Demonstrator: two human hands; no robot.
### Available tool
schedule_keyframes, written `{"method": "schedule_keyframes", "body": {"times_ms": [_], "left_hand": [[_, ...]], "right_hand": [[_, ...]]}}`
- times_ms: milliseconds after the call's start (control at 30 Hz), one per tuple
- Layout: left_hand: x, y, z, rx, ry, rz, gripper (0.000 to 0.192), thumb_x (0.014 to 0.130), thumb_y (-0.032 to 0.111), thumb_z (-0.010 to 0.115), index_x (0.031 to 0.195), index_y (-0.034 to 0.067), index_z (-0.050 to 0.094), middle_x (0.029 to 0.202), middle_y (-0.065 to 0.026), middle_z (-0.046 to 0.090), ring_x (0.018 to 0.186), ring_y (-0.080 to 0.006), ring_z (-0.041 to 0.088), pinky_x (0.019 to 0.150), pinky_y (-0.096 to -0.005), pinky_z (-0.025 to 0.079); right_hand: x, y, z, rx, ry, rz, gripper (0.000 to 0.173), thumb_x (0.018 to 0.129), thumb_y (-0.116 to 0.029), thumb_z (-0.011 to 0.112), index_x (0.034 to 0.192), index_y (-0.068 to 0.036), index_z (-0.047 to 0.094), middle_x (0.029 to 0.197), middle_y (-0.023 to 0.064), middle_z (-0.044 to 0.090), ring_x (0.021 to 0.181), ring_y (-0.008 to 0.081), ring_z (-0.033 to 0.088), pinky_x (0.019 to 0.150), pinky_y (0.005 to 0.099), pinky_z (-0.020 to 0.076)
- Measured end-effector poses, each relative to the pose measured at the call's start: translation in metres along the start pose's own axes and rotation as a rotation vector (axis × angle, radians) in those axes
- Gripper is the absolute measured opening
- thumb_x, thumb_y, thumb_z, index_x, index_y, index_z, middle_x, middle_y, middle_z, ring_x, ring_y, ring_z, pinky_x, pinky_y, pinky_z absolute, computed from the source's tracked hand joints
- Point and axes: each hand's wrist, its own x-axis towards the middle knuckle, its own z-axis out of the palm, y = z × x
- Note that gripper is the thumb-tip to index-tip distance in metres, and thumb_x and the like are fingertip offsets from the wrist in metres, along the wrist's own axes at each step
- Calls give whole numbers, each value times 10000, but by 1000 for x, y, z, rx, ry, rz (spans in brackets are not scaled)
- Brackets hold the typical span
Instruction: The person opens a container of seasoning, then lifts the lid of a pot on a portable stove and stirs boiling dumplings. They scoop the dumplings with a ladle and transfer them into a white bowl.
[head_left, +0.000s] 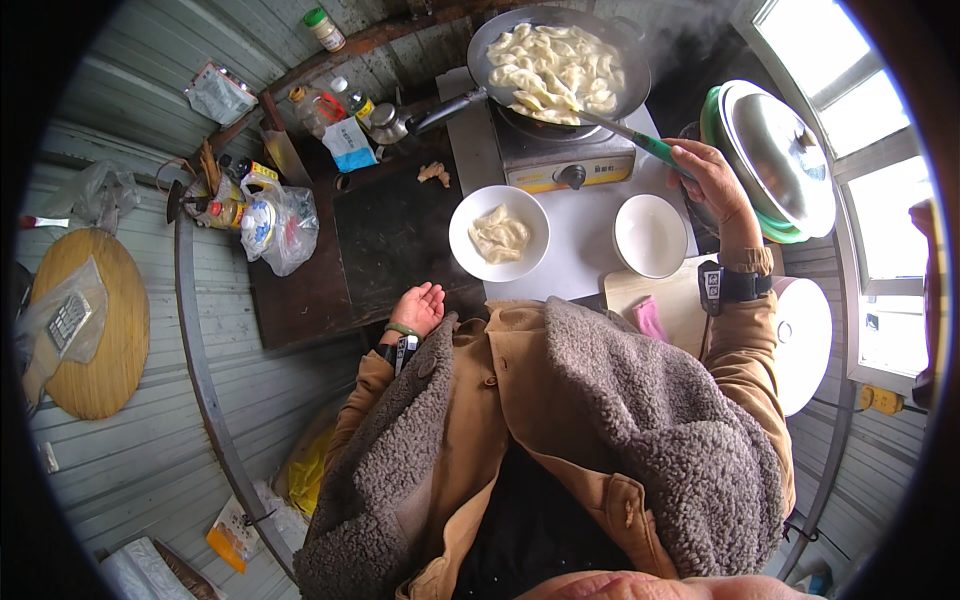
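Observation:
My right hand (709, 176) grips the green handle of a metal cooking utensil (651, 144). Its far end goes in among the dumplings (559, 69) in a dark wok (480, 56), so its head is hidden. The wok sits on a portable stove (566, 154) with a front knob. A white bowl (459, 251) on the tabletop holds a few dumplings. To its right stands a second white bowl (651, 234) with no food visible inside. My left hand (420, 309) is palm up near the table's front edge, fingers loosely apart, holding nothing.
Right of the wok, a steel lid (780, 154) rests over stacked basins. A wooden board (626, 289) with a pink cloth (649, 319) lies at the near right. Bottles (307, 109) and a seasoning packet (350, 146) stand back left. Ginger (433, 174) lies on the dark table (390, 232).

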Motion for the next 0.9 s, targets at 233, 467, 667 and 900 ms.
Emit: {"method": "schedule_keyframes", "body": {"times_ms": [233, 467, 667, 900], "left_hand": [[0, 0, 3, 12, -3, -6, 229, 917, 144, 564, 1125, 59, 523, 1123, -97, 596, 984, -215, 585, 809, -363, 487], [-2, -1, 2, 13, 13, 3, 239, 916, 148, 564, 1135, 63, 518, 1123, -91, 596, 988, -208, 584, 812, -360, 487], [-1, -1, 0, 16, 16, 8, 231, 922, 151, 558, 1134, 69, 516, 1108, -87, 601, 975, -205, 585, 807, -360, 484], [5, -1, -4, 5, -16, -6, 224, 926, 152, 550, 1133, 73, 517, 1099, -83, 606, 970, -207, 586, 809, -370, 481]], "right_hand": [[15, -5, -3, 177, -53, 105, 323, 952, -268, 557, 1158, -21, 588, 691, 57, 611, 448, 13, 336, 400, 148, 255], [23, -13, -5, 266, -63, 129, 233, 945, -270, 563, 1013, -49, 593, 715, 62, 603, 457, 11, 334, 392, 146, 240], [27, -28, -4, 250, -26, 128, 213, 944, -275, 573, 958, -63, 584, 710, 65, 603, 452, 6, 336, 381, 144, 240], [23, -31, -3, 223, -14, 92, 262, 951, -279, 562, 1057, -43, 600, 715, 61, 604, 445, -4, 338, 381, 139, 247]]}}
